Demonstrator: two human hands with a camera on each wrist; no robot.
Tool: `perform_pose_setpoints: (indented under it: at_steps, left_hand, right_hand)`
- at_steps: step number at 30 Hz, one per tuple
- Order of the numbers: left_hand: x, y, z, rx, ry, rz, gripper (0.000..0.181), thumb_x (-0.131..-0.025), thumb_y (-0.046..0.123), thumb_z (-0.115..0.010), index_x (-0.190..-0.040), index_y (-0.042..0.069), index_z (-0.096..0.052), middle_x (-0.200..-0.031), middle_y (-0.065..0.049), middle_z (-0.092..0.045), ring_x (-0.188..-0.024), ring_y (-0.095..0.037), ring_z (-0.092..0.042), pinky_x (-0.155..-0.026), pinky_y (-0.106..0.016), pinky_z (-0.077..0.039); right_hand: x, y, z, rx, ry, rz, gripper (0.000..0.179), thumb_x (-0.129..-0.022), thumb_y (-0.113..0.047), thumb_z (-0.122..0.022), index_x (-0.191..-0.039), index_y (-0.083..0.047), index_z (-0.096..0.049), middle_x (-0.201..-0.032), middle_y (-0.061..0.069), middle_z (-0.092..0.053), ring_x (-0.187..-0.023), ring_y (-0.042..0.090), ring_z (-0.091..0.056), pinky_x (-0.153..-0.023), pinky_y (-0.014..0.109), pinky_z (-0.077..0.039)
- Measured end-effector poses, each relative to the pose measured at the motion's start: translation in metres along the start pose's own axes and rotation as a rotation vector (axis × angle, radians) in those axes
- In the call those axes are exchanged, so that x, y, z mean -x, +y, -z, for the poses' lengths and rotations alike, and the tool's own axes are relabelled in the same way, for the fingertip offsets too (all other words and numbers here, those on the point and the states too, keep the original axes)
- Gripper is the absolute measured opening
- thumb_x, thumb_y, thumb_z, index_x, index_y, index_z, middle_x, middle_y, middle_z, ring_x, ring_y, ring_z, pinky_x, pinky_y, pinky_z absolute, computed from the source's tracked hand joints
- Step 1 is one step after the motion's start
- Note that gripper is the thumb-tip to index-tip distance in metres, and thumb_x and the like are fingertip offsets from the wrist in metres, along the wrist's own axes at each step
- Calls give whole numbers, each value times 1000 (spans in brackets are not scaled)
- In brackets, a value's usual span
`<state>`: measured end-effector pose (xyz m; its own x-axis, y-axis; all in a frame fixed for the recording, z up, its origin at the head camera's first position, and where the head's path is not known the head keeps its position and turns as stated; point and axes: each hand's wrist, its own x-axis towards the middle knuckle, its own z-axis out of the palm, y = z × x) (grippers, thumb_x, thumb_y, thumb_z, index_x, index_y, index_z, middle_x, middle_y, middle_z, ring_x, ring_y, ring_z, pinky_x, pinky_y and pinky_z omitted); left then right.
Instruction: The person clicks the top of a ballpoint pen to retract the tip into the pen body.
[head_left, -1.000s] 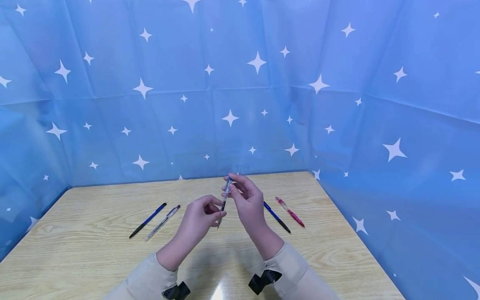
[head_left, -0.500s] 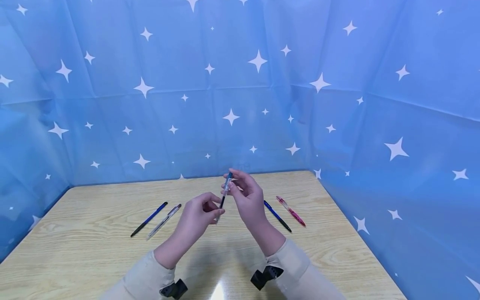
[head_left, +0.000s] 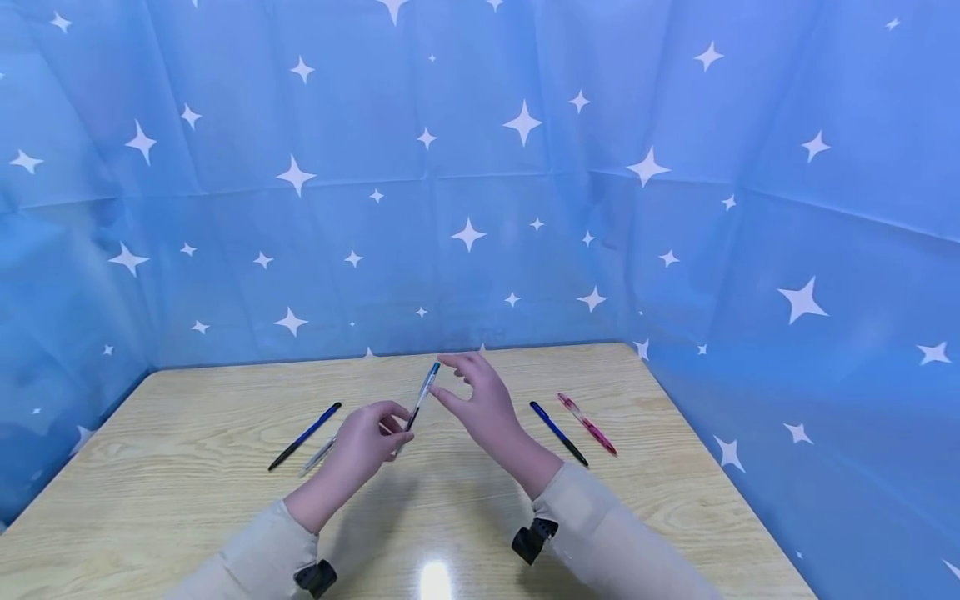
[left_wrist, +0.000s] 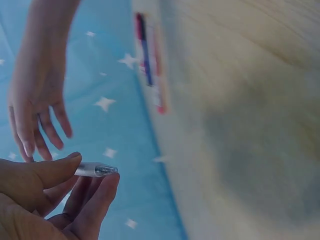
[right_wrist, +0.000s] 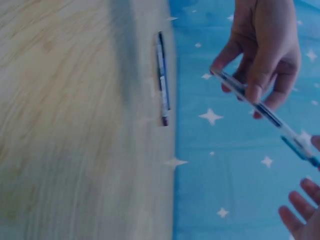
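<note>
Thumb and fingers of my left hand (head_left: 366, 433) pinch a clear pen (head_left: 424, 395) with a teal top and dark ink near its lower end. It is held tilted above the table, its teal end up. In the left wrist view the pen's clear tip (left_wrist: 97, 169) sticks out between thumb and fingers. My right hand (head_left: 486, 402) is beside the teal end, thumb and fingers spread and not curled round it. Whether its thumb still touches the pen, I cannot tell. The right wrist view shows the teal clip (right_wrist: 294, 148) close to the right fingers.
On the wooden table (head_left: 225, 517), a blue-and-black pen (head_left: 303, 437) lies left beside a clear pen (head_left: 318, 456), partly covered by the left hand. To the right lie another blue-and-black pen (head_left: 558, 433) and a pink pen (head_left: 587, 425). A blue starry curtain (head_left: 390, 275) surrounds the table.
Both hands had hold of the pen before. The left hand has moved left and slightly down with it, and the right hand's fingers have loosened and spread off its upper end.
</note>
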<state>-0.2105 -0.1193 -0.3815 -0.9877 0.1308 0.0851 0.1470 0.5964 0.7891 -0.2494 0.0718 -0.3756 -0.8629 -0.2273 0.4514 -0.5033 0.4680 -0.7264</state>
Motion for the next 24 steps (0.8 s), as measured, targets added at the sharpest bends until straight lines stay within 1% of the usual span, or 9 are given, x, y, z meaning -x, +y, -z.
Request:
perform_pose_setpoints:
  at_steps: [1,3,5,10,13,16,18,20,24]
  left_hand:
    - [-1,-6,1,-15,-6,12,18,-87,3,-73,-104,4,-68,-78,-3,-62,-65,-17,-62,-56,-31,-55]
    - [-2,-17,3,-58,-11,31,19,-87,4,-73,-105,3,-68,-79,-3,-62,-63,-17,-61,-55,-31,-53]
    - [-3,-26,6,-113,-5,35,20,-86,4,-73,-105,2,-68,-78,-3,-62,-60,-16,-60,-53,-30,-51]
    - [-7,-43,10,-222,0,50,19,-85,5,-75,-102,0,-69,-72,-4,-62,-52,-14,-55,-48,-30,-46]
    - [-11,-51,11,-257,-11,80,18,-83,5,-76,-100,1,-70,-73,-4,-62,-54,-14,-55,-50,-30,-46]
    - [-15,-60,13,-311,-20,81,17,-82,6,-78,-96,1,-72,-76,-3,-63,-61,-14,-58,-54,-30,-48]
    - [-17,-65,14,-329,-31,90,14,-81,5,-78,-94,1,-72,-77,-3,-64,-65,-15,-58,-55,-30,-48]
    - [-18,-70,15,-337,-44,100,12,-80,4,-78,-91,1,-72,-77,-3,-64,-65,-15,-58,-55,-30,-48]
    - [-19,-75,16,-325,-68,132,12,-79,2,-78,-88,2,-71,-73,-3,-63,-60,-14,-57,-52,-29,-48]
  right_hand:
    - [-1,2,-2,47,-17,-7,42,-91,-28,-72,-131,-20,-61,-125,-3,-56,-110,17,-55,-91,41,-49]
    - [-1,6,-6,104,-57,-19,43,-90,-30,-72,-130,-19,-62,-126,-2,-55,-114,19,-53,-92,43,-48]
    - [-1,9,-9,155,-100,-25,42,-90,-31,-72,-129,-18,-63,-126,0,-56,-117,21,-52,-94,44,-47]
    - [-1,16,-19,267,-210,-50,40,-91,-34,-71,-126,-17,-65,-125,1,-56,-118,23,-51,-96,43,-46]
    - [-1,20,-25,325,-263,-59,39,-91,-38,-70,-124,-18,-65,-123,0,-57,-117,22,-52,-96,41,-46]
    - [-1,24,-31,364,-308,-63,37,-90,-39,-70,-122,-19,-67,-121,-1,-58,-116,22,-53,-96,40,-46]
    - [0,27,-36,385,-335,-56,36,-90,-38,-70,-121,-19,-68,-120,-1,-58,-116,22,-53,-95,40,-47]
    - [0,30,-40,406,-363,-51,36,-90,-38,-71,-121,-20,-68,-119,-1,-59,-114,22,-54,-94,40,-47]
    - [1,35,-47,447,-404,-24,35,-89,-38,-71,-119,-19,-69,-116,0,-60,-110,22,-55,-91,38,-48]
